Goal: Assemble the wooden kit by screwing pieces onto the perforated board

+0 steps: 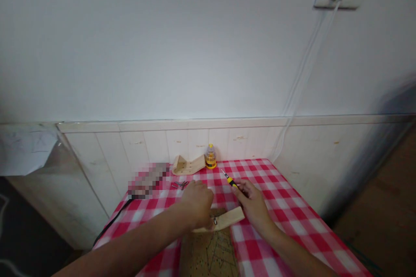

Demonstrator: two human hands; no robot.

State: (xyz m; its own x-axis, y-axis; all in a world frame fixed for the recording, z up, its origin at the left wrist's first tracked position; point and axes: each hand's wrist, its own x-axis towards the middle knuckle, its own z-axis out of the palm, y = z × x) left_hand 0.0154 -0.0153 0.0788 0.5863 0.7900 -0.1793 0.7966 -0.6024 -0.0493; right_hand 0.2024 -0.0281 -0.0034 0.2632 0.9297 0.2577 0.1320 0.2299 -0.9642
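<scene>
My right hand (251,201) is closed on a small yellow-and-black screwdriver (230,181), whose metal tip points up and to the left. My left hand (196,203) is bent down over a pale wooden piece (231,217), its fingers closed at the left part of the piece and partly hidden. A small metal fitting (215,221) shows on the wood beside these fingers. Beneath lies a brown board (208,255) with dark lines and dots. Several metal screws or pins (180,185) are scattered just beyond my left hand.
A red-and-white checked cloth (260,181) covers the table against the wall. At the back stand a curved wooden part with holes (188,166) and a yellow-capped clear bottle (211,156). A pixelated object (149,180) with a black cable lies at the left edge.
</scene>
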